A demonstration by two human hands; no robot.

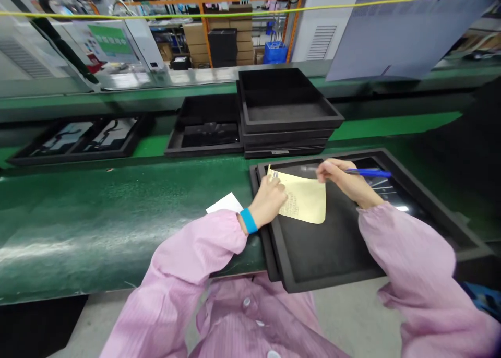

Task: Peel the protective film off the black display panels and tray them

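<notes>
A pale yellow sheet of paper (307, 199) lies over the left part of a shallow black tray (332, 248) at the near edge of the green belt. My left hand (270, 201), with a blue wristband, is closed on the sheet's left edge. My right hand (342, 178) grips a blue pen (370, 173) and also touches the sheet's upper right corner. Both arms wear pink sleeves.
A white slip (225, 204) lies on the green belt (97, 217) left of my left wrist. Behind stand a stack of black trays (285, 112), a flat black tray (205, 133) and another with parts (78, 139). Shelves with boxes fill the background.
</notes>
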